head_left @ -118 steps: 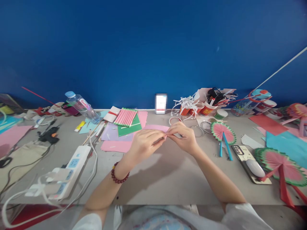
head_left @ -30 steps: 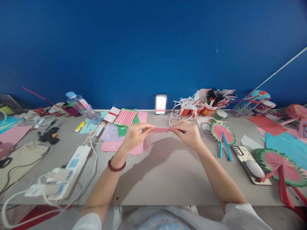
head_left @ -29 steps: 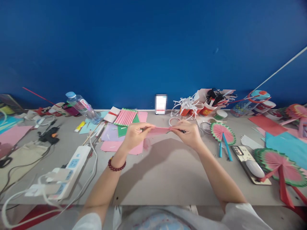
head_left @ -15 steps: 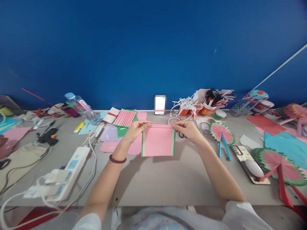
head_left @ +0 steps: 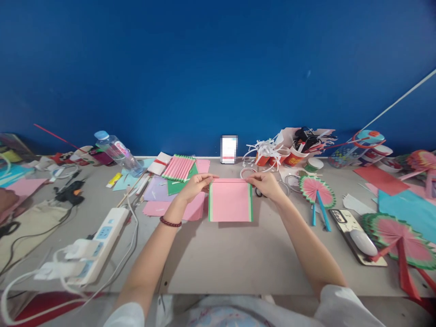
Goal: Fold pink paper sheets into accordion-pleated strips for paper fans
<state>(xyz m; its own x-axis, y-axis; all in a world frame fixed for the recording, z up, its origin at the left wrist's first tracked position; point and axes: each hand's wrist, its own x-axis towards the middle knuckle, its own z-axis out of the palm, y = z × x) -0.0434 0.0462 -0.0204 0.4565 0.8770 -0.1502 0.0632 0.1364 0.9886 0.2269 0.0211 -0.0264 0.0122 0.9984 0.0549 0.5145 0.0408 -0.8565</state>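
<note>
A pink sheet of paper (head_left: 231,202) with green strips down both sides hangs between my hands above the desk. Its top edge is folded over in a narrow band. My left hand (head_left: 196,187) pinches the top left corner, a dark red bead bracelet on that wrist. At the top right corner, the thumb and fingers of my right hand (head_left: 265,185) grip the fold. Behind and to the left lies a pleated pink paper (head_left: 179,168) with green ends. A small pink fan (head_left: 317,190) with blue handles rests right of my right hand.
On the left are a power strip (head_left: 100,245) with cables, a plastic bottle (head_left: 119,152) and a glue gun (head_left: 71,193). A lit phone (head_left: 229,149) leans on the blue wall. Paper cups (head_left: 294,156), a mouse (head_left: 363,242) and a larger fan (head_left: 402,238) stand or lie rightward.
The pink sheet has shifted slightly to the right in the picture, with both hands still pinching its top corners. The whole view has also moved a little.
</note>
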